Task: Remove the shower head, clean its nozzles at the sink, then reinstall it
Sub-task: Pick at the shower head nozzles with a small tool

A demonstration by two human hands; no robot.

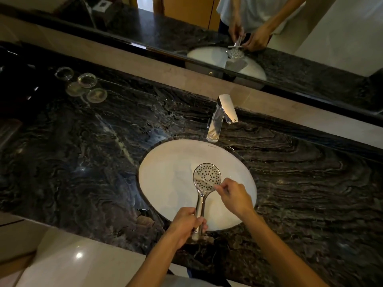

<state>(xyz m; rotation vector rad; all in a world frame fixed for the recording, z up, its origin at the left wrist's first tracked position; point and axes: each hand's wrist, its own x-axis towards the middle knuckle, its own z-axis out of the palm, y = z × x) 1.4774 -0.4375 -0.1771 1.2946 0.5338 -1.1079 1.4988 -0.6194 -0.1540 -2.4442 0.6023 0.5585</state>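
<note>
A chrome shower head [206, 176] with a round face full of dark nozzles is held face up over the white oval sink [165, 183]. My left hand [185, 224] grips the lower end of its handle near the sink's front rim. My right hand [233, 196] pinches a thin pale brush-like tool [209, 181] whose tip lies across the nozzle face. What exactly the tool is stays blurred.
A chrome faucet [221, 117] stands behind the sink; no water runs from it. Dark marble counter [93, 152] surrounds the basin. Several clear glass dishes [87, 84] sit at the back left. A mirror [248, 27] lines the back wall.
</note>
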